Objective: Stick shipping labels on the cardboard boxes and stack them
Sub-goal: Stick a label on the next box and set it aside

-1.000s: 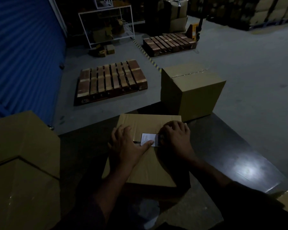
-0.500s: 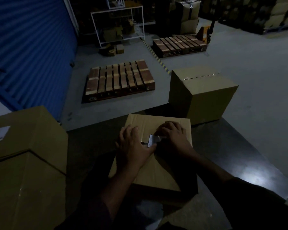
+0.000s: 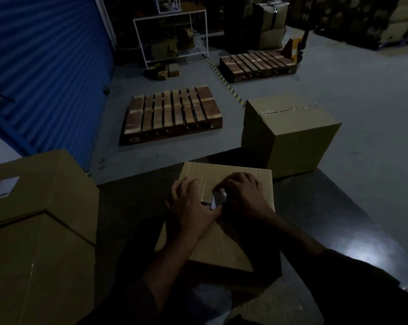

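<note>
The dark table (image 3: 315, 207) carries a flat cardboard box (image 3: 221, 249), steadied under both hands. Left hand (image 3: 191, 207) lies spread, pinning it; right hand (image 3: 243, 195) seems, in this gloom, to pinch the small label (image 3: 218, 197) for peeling.

Under the hands lies a matt brown cardboard box (image 3: 212, 240) on a dark, glossy surface (image 3: 353, 233) that mirrors a light to their right. Between the fingers, a label (image 3: 218, 198) looks like slick paper. Beyond them, a rough wooden pallet (image 3: 172, 113).
</note>
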A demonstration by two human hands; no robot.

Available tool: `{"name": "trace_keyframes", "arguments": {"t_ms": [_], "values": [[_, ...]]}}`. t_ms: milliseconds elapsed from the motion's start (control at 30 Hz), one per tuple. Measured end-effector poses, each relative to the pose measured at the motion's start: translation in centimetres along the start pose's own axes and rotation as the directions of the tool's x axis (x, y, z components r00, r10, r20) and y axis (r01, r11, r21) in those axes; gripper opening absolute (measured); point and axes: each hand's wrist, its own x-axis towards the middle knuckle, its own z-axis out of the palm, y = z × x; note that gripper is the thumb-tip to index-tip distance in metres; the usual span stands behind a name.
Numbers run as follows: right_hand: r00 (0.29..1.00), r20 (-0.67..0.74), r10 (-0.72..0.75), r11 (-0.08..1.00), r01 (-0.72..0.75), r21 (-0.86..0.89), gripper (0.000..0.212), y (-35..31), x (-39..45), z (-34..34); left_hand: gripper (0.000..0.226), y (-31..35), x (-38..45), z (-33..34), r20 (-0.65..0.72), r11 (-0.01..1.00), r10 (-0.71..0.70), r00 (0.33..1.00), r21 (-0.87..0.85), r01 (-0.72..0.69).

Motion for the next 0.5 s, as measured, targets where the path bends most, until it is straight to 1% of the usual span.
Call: {"name": "trace_keyframes", "arguments": {"t_ms": [33, 133, 233, 333, 367, 433, 500], "values": [[1.000, 0.002, -0.004, 1.000, 0.004, -0.005, 0.037, 0.1, 0.0, 0.0, 0.101, 0.0, 0.0, 0.0, -0.006, 1.000, 0.003, 1.000, -0.002, -0.003], [1.000, -0.011, 0.005, 1.000, -0.005, 0.006, 0.028, 0.2, 0.1, 0.0, 0.099, 0.0, -0.1, 0.0, -0.015, 1.000, 0.008, 1.000, -0.004, -0.008], [1.000, -0.016, 0.007, 1.000, -0.007, 0.014, 0.027, 0.3, 0.1, 0.1, 0.099, 0.1, -0.2, -0.1, -0.016, 1.000, 0.011, 1.000, 0.001, -0.011], [1.000, -0.006, 0.006, 1.000, -0.006, 0.026, 0.022, 0.6, 0.1, 0.0, 0.100, 0.2, -0.2, -0.2, -0.009, 1.000, 0.013, 1.000, -0.009, -0.013], [1.000, -0.007, 0.017, 0.999, -0.017, 0.031, 0.023, 0.7, 0.1, -0.1, 0.101, 0.1, -0.2, -0.2, -0.003, 1.000, 0.014, 1.000, -0.008, -0.014], [0.999, -0.023, 0.046, 0.999, -0.045, 0.028, 0.040, 0.9, -0.1, -0.2, 0.103, 0.1, -0.2, 0.0, -0.007, 1.000, 0.022, 1.000, 0.002, -0.022], [0.999, -0.027, 0.039, 0.999, -0.040, -0.005, 0.054, 1.3, -0.7, -0.1, 0.109, 0.1, -0.2, 0.1, -0.014, 1.000, 0.028, 1.000, 0.010, -0.028]]}}
